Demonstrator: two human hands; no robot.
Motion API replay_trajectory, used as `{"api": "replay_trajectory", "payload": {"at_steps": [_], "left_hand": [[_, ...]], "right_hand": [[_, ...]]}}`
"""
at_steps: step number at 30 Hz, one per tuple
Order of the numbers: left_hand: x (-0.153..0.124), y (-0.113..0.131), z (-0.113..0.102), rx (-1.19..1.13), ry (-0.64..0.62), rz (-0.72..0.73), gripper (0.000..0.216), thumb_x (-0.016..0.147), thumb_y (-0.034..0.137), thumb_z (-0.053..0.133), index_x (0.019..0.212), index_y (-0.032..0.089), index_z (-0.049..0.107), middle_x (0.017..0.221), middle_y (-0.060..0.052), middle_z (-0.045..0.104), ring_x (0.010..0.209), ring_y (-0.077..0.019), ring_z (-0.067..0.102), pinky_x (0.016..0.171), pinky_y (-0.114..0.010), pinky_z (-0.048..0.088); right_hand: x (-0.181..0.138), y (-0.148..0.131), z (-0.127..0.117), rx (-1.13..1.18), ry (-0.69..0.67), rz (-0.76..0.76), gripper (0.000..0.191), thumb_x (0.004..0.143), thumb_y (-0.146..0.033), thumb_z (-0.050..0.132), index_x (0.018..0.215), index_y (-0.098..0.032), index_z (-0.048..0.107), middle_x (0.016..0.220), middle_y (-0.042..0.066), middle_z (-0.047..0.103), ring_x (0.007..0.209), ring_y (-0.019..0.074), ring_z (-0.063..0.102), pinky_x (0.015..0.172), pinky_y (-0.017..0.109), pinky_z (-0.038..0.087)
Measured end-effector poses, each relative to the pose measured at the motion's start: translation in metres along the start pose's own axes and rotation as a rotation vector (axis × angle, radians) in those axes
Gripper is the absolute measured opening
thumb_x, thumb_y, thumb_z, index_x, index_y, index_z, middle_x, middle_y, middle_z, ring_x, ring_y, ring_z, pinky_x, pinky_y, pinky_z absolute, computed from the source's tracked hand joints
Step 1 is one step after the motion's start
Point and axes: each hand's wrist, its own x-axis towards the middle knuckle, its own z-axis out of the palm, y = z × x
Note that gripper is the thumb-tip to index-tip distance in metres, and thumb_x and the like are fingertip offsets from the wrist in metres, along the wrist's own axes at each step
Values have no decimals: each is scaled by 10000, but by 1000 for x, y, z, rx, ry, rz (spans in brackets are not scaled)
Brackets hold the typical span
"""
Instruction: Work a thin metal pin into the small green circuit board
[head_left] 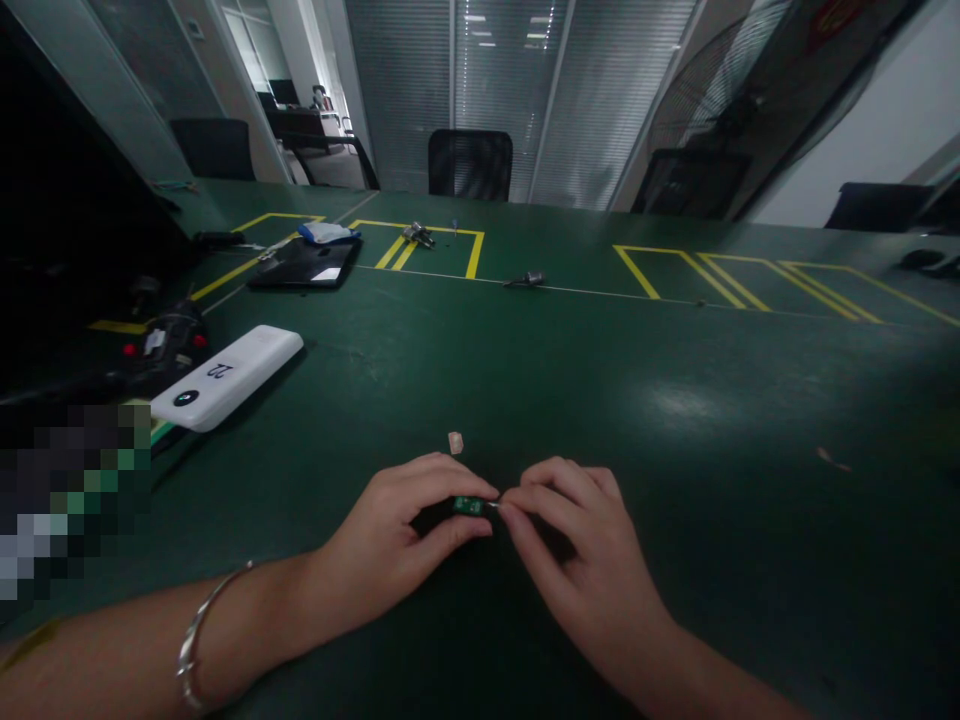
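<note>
My left hand (397,540) pinches a small green circuit board (468,505) between thumb and forefinger, low over the green table mat (600,400). My right hand (577,545) meets it from the right, fingers pinched on a tiny metal part at the board's right end; that part is too small to name. A small pale scrap (455,442) lies on the mat just beyond my left fingers. A thin bracelet (202,630) circles my left wrist.
A white power bank (225,377) lies at the left, with a dark tool with red buttons (165,345) behind it. Farther back are a black tablet (304,265), a blue-white cloth (328,233), small metal parts (418,235), and a metal bit (525,280). Chairs line the far edge.
</note>
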Motion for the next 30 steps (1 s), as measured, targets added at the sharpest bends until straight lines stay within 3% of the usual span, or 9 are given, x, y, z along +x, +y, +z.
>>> {"api": "replay_trajectory", "payload": {"at_steps": [7,15,22,30], "left_hand": [[-1,1,0,15,1,24,187,857,127,677,1040,147,714,979,-78,736,924,-178,688,843,-272,551],[-3,-3,-3,224,-10,145,218,877,148,655,1091,140,697,1015,-91,736,949,-195,674,872,-298,533],[0,-3,-4,-65,-43,-3,186,855,157,694,1038,159,724,977,-64,749,922,-176,694,854,-269,538],[1,-5,-3,-174,-46,-72,201,830,161,722,1029,179,742,963,-57,755,898,-182,696,852,-285,529]], "right_hand": [[0,1,0,30,-19,-8,152,905,-188,567,832,-239,690,825,9,644,784,176,588,715,374,341],[1,2,2,50,-16,-15,153,914,-198,566,832,-228,691,824,15,643,761,171,579,693,365,348],[-1,2,2,86,-7,-15,137,918,-191,571,846,-225,682,835,13,639,770,173,583,693,360,365],[0,2,3,124,-10,-7,134,917,-179,577,860,-235,685,844,8,642,781,172,584,696,350,374]]}}
